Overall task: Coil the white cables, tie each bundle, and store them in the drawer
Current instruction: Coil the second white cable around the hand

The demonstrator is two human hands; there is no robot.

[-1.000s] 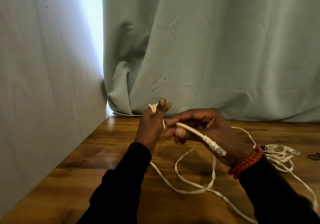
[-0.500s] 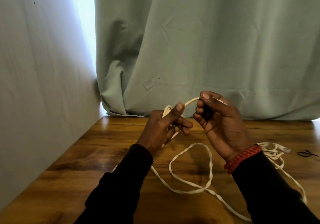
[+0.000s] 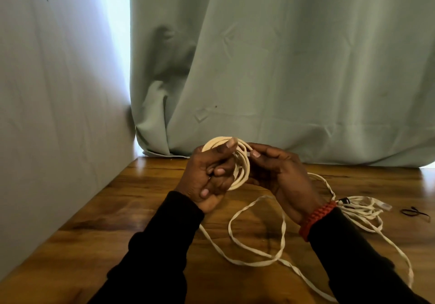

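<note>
Coiling step: left hand [image 3: 213,176] grips the coil [image 3: 237,162]; right hand [image 3: 275,169] pinches it at 3 o'clock, next feeding slack cable [image 3: 256,252].

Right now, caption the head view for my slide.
Left hand holds a small coil of flat white cable, right hand pinching it, above the wooden table.

A pale green curtain [image 3: 294,68] hangs behind a glossy wooden table [image 3: 122,209], its hem bunched on the tabletop. A plain grey wall [image 3: 51,92] stands on the left, with bright daylight [image 3: 117,33] showing between wall and curtain
</note>
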